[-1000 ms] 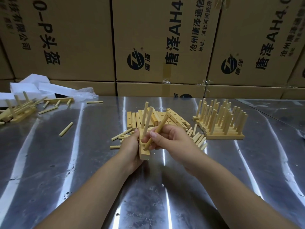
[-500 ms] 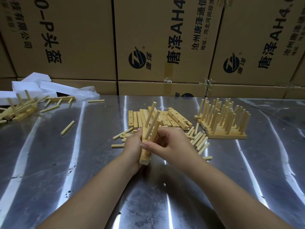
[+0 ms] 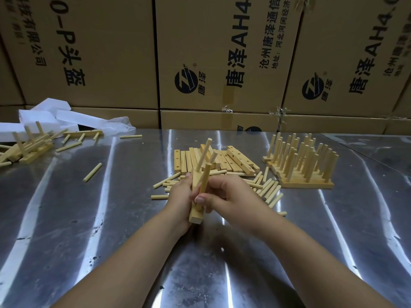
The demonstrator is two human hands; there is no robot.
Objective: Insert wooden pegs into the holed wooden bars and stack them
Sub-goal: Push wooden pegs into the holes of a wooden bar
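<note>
My left hand (image 3: 180, 197) grips a holed wooden bar (image 3: 196, 214) from its left side, held above the steel table. Two pegs stand in the bar's far holes, the tallest peg (image 3: 204, 153) leaning right. My right hand (image 3: 230, 195) pinches a third peg (image 3: 205, 178) with its lower end at the bar's near part. Behind the hands lies a pile of bare holed bars (image 3: 222, 160). Loose pegs (image 3: 268, 192) are scattered to the right and left of the hands. A stack of finished pegged bars (image 3: 304, 167) stands at the right.
A metal table (image 3: 111, 218) carries everything. At the far left lie more pegged bars (image 3: 29, 145) and white foam blocks (image 3: 42, 116). One stray peg (image 3: 93, 172) lies left of centre. Cardboard boxes (image 3: 222, 63) wall off the back.
My right hand has swung the third peg from a slant to nearly upright and brought its lower end down onto the bar. The left hand kept its hold on the bar.
</note>
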